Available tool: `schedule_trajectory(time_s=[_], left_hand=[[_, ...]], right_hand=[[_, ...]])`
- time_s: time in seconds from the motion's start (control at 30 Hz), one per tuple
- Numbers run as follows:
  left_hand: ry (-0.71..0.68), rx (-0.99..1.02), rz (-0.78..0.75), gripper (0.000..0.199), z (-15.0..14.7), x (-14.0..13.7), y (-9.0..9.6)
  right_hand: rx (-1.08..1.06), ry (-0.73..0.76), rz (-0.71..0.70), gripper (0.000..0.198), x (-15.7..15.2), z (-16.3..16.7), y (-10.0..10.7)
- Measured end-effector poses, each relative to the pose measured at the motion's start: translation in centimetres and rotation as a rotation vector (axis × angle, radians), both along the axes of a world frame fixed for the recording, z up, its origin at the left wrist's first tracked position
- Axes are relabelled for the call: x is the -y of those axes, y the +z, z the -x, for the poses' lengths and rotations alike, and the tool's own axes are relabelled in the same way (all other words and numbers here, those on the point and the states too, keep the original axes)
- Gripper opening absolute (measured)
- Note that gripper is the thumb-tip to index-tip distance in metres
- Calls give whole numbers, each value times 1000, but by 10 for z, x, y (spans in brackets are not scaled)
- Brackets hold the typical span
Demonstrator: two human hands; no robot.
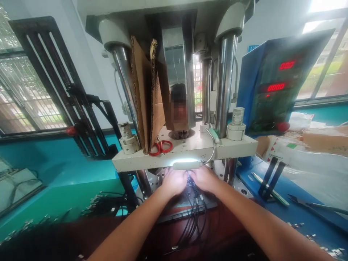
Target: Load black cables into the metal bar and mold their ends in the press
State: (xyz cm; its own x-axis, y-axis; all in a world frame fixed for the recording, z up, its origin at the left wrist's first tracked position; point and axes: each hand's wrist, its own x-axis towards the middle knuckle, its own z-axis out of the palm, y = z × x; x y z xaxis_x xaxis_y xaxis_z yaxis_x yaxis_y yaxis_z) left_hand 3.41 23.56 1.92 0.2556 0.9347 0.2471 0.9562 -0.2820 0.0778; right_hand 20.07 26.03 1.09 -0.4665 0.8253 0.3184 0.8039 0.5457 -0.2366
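Both of my hands are side by side under the pressing machine's white plate (185,146), lit by a small lamp (186,165). My left hand (175,181) is closed, its thumb side at the top ends of several black cables (194,206). My right hand (203,178) is closed on the same bundle from the other side. The cables emerge between the thumbs and hang toward me over the metal bed's front edge (182,214). My far fingertips and the cable ends are hidden by the hands, lamp and glare.
Red-handled scissors (161,147) and cardboard (144,98) rest on the plate between steel columns (227,83). At right are a blue control box (272,83) with red digits, a black stand (270,181) and pliers (307,203). Piled cables (108,204) lie at left.
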Motion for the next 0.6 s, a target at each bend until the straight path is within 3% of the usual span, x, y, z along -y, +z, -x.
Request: schedule_trajectory(time_s=[0.23,0.6], left_hand=[[44,22,-6,32,-9,-7,-7],[41,45,5,35,-5,5,-7]], right_hand=[[11,-2,5,22,-4,-1,-3],[-11,-15,-1,23,-6,2,-4]])
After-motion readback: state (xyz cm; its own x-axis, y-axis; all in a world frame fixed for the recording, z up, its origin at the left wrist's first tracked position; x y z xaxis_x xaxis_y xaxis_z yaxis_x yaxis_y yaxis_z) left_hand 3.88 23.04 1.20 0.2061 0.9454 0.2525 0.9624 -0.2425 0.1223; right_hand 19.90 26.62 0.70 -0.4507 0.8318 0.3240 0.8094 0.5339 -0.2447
